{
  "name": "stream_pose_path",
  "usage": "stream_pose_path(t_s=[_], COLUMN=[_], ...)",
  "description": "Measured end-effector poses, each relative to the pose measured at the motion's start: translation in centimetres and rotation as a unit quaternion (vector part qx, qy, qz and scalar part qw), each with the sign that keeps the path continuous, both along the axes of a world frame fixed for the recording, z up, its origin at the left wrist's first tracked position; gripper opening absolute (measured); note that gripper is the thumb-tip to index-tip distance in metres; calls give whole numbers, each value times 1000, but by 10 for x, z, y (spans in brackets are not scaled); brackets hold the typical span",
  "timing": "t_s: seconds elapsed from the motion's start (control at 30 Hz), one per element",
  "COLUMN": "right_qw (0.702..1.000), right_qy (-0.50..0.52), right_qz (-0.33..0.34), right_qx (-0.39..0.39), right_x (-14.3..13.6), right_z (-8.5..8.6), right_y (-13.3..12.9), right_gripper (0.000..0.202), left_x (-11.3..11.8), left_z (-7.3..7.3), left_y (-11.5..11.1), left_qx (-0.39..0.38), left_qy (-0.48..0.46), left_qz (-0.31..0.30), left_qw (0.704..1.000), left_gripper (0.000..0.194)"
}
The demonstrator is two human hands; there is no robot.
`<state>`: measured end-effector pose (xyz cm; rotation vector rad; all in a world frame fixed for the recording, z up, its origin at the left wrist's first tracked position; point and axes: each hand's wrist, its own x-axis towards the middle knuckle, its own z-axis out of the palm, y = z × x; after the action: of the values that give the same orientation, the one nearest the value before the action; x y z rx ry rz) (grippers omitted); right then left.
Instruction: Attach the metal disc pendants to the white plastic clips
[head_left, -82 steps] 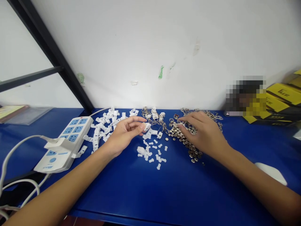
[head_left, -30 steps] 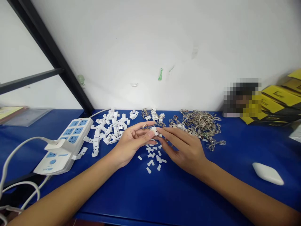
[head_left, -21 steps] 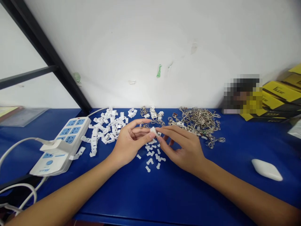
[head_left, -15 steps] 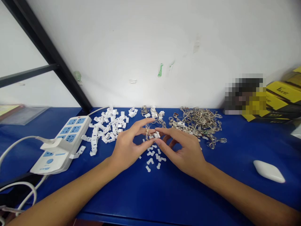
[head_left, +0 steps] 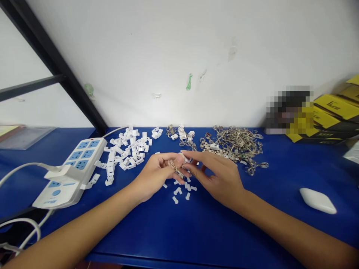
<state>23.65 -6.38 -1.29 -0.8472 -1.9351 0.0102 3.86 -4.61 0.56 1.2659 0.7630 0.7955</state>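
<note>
Above the middle of the table (head_left: 168,231), between its front and back edges, both hands met on one small white piece (head_left: 185,158), partly hidden by fingers. Left hand (head_left: 154,171): thumb and fingers pinched the piece, with a coil of thin wire (head_left: 179,173) against them; whether wire and piece were joined could not be told. Right hand (head_left: 217,173): thumb and forefinger gripped the piece from the side nearer the table's right edge. Steady left-hand support and light, even right fingertip pressure were advisable, with the wire kept clear of the pinch. Both forearms slanted inward from the table's front side, wrists nearly straight, hands above loose white tabs (head_left: 178,191).
</note>
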Motion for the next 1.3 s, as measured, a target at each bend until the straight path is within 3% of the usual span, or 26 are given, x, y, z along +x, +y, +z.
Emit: stream_pose_path(t_s=[0.07, 0.23, 0.4, 0.53, 0.67, 0.73, 0.83, 0.97, 1.17, 1.3], right_qw=[1000, 994, 972, 969, 972, 982, 996, 989, 957, 950], right_qy=[-10, -60, -149, -177, -176, -144, -71, 11, 125, 147], right_qz=[10, 13, -16, -48, -38, -15, 44, 110, 119, 91], right_qx=[28, 89, 179, 167, 153, 125, 19, -99, -231, -261], right_x=[0, 2, 5, 3, 2, 3, 5, 7, 4, 1], right_z=[-1, 0, 4, 6, 5, 5, 6, 10, 8, 6], right_y=[0, 3, 4, -1, -3, -2, 0, 2, 0, 0], right_gripper=[33, 40, 33, 21, 20, 25, 27, 23, 18, 21], left_x=[0, -2, -1, 2, 2, -1, -9, -18, -17, -14], left_z=[-1, -2, 0, 3, 2, 1, -1, 1, 6, 4], left_y=[0, 0, -1, -5, -6, -2, 6, 13, 12, 10], left_qx=[-19, -20, -7, 15, 25, 23, 7, 4, 32, 55], left_qy=[-23, -20, 2, 9, 0, -3, 1, 19, 51, 57], left_qz=[-14, 16, 5, -9, -20, -27, -71, -122, -153, -163], left_qw=[999, 999, 1000, 1000, 999, 999, 997, 992, 986, 983], left_gripper=[38, 33, 35, 37, 37, 35, 34, 34, 31, 32])
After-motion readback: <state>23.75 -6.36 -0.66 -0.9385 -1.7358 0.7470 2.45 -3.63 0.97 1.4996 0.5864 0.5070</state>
